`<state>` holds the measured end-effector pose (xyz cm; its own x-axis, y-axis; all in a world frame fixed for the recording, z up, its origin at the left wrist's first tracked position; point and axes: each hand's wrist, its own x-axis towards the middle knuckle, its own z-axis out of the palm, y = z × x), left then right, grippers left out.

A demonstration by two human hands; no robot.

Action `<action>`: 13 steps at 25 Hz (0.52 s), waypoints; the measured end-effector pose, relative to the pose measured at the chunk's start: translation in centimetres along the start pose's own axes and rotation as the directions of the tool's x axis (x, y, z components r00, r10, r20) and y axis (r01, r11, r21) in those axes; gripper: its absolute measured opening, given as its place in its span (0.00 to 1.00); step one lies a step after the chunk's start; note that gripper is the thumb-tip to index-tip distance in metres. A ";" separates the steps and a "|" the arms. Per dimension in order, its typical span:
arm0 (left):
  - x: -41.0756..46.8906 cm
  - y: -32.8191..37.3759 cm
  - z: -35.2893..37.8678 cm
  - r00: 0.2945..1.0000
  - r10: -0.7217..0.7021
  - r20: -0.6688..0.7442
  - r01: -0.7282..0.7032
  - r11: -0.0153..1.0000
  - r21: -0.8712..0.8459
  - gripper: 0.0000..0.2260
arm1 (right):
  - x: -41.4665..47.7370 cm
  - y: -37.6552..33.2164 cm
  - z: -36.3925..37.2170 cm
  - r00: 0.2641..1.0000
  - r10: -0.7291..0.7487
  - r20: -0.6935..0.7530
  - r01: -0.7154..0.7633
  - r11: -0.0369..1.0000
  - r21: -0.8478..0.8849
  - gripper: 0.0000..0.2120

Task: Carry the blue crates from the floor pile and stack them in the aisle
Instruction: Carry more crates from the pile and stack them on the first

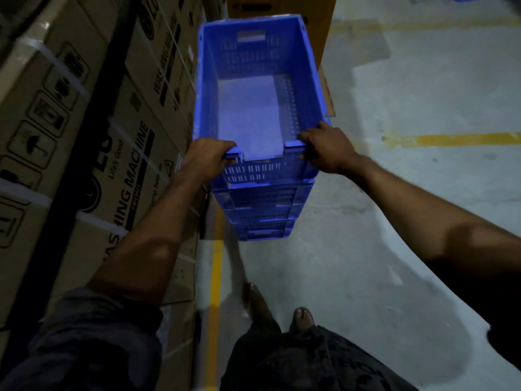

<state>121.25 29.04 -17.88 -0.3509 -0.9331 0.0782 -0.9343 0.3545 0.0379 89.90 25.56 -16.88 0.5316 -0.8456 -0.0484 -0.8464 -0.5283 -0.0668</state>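
Note:
An empty blue crate (pixel 253 80) with slotted walls sits on top of a stack of blue crates (pixel 262 213) on the floor, in the middle of the head view. My left hand (pixel 207 159) grips the near rim at its left corner. My right hand (pixel 327 149) grips the near rim at its right corner. Both arms reach forward from the bottom of the frame. The lower crates show only their near ends under the top one.
Strapped cardboard washing-machine boxes (pixel 93 153) form a wall close on the left. A brown carton (pixel 310 21) stands behind the stack. Yellow floor lines (pixel 215 292) run along the boxes and across the concrete floor (pixel 408 108) on the right. My feet (pixel 282 311) are just behind the stack.

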 end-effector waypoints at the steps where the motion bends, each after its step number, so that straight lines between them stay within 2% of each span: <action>1: 0.0 0.1 0.0 1.000 -0.007 -0.012 0.007 1.000 -0.001 0.16 | 0.2 0.0 -0.1 1.000 0.004 0.007 -0.004 1.000 0.014 0.11; 7: -1.1 0.7 -0.4 0.999 0.047 -0.008 -0.047 0.999 -0.005 0.11 | -0.8 -0.3 0.9 0.999 -0.007 -0.032 0.007 1.000 0.003 0.10; 13: -0.7 0.6 -1.1 0.997 0.012 0.075 -0.009 0.999 -0.046 0.10 | -0.4 -0.3 -0.1 0.998 0.004 0.063 -0.007 0.999 0.045 0.08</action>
<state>121.00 30.01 -16.80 -0.3659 -0.9306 0.0042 -0.9273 0.3650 0.0828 89.94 25.99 -16.77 0.5287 -0.8415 -0.1111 -0.8480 -0.5181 -0.1116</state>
